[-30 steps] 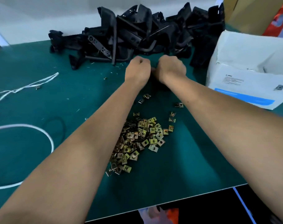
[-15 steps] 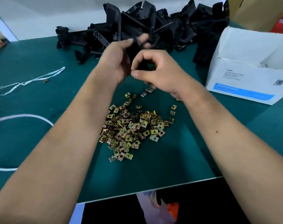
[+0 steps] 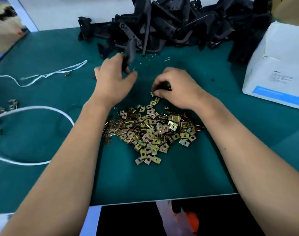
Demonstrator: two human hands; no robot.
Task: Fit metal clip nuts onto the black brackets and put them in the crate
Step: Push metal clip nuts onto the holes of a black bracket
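A heap of brass-coloured metal clip nuts [image 3: 150,132] lies on the green mat in front of me. My left hand [image 3: 113,80] grips a black bracket [image 3: 130,53] that sticks up toward the far pile. My right hand [image 3: 177,87] is down at the top edge of the heap, its thumb and fingers pinching a clip nut [image 3: 153,93]; something small and dark shows under its fingers. A big pile of black brackets [image 3: 179,24] fills the far side of the table. No crate is in view.
A white cardboard box [image 3: 280,68] with a blue stripe stands at the right. White cord [image 3: 43,75] and a white loop [image 3: 48,109] lie at the left, with a few stray clip nuts [image 3: 13,103] beside them. The table's front edge [image 3: 162,200] is near me.
My hands have come apart and moved down: the left one now holds the bracket out to the left, and the right one has dropped to the clip nuts.
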